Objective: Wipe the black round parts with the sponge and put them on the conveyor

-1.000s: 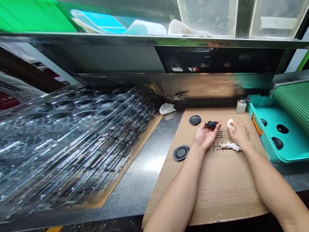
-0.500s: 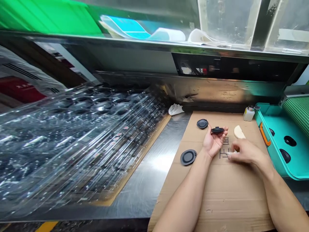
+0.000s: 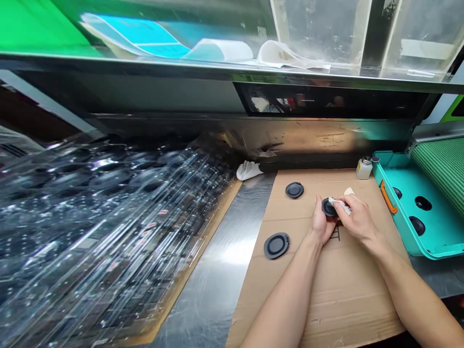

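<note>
My left hand [image 3: 320, 223] holds a round black plastic lid [image 3: 327, 208] with its face turned up toward me. Pinched in my right hand [image 3: 357, 216] is a small white cloth [image 3: 340, 205], pressed against the lid's face. Part of the lid is hidden behind the cloth and fingers. On the cardboard sheet [image 3: 311, 299] to the left lie two more black lids, one farther back [image 3: 294, 190] and one nearer [image 3: 277, 245]. A cream-coloured pad [image 3: 349, 191] shows partly behind my right hand.
At the right stands a turquoise tray [image 3: 398, 227] with several black round parts and an orange handle, beside a green conveyor belt [image 3: 442, 159]. A small dispenser bottle [image 3: 364, 168] sits by its corner. Stacked clear plastic trays [image 3: 119, 232] fill the left; a white glove [image 3: 248, 170] lies behind them.
My right hand has moved up and left, bringing the white cloth onto the lid. The lid in my left hand has tilted to face me. The camera view has turned slightly right.
</note>
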`<state>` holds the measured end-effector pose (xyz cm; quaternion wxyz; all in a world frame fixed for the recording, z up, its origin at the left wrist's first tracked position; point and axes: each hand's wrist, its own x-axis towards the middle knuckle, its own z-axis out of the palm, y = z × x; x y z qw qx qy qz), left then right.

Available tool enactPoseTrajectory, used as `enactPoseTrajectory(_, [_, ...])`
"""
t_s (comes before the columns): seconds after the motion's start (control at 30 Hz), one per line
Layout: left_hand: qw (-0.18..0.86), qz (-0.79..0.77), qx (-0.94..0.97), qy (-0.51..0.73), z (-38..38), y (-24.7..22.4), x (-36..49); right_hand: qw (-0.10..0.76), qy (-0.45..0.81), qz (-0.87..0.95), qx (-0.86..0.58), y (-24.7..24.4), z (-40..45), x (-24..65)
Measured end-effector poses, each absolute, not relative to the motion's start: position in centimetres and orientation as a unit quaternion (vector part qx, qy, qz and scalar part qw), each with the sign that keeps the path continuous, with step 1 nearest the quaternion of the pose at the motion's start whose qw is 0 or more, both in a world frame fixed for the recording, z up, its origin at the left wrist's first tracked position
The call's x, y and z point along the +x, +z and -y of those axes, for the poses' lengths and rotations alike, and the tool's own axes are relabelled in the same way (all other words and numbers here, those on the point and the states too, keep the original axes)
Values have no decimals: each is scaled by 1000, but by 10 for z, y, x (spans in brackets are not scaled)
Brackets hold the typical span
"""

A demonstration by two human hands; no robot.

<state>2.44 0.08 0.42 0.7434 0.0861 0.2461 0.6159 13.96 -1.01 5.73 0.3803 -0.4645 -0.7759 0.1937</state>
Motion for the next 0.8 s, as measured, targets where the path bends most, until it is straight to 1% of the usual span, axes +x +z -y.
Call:
enactPoseTrajectory(0.07, [744, -254, 105, 609, 2, 5, 27, 388, 196, 784, -443, 51, 11, 136])
enactPoseTrajectory(0.17, [738, -288, 125, 597, 3, 5, 26, 334, 255, 826, -375, 50, 11, 138])
enactPoseTrajectory(0.23, [734, -295, 124, 598, 2, 4, 24, 314, 276, 834, -360, 53, 9, 145])
enactPoseTrajectory(0.37, [740, -279, 160, 591, 2, 4, 26, 354, 222, 801, -428, 53, -1, 157])
enactPoseTrajectory(0.43, [737, -285, 188, 583, 3, 4, 29, 358, 194, 796, -447, 48, -6, 159])
enactPoseTrajectory(0.57, [699, -352, 205, 588, 5, 1, 35, 346, 146, 818, -435, 37, -11, 156])
enactPoseTrajectory(0.67, [663, -397, 231, 591, 5, -2, 37, 329, 115, 817, -460, 33, -11, 154])
enactPoseTrajectory(0.8, [664, -383, 242, 595, 4, 2, 32, 285, 89, 799, -522, 33, -13, 159])
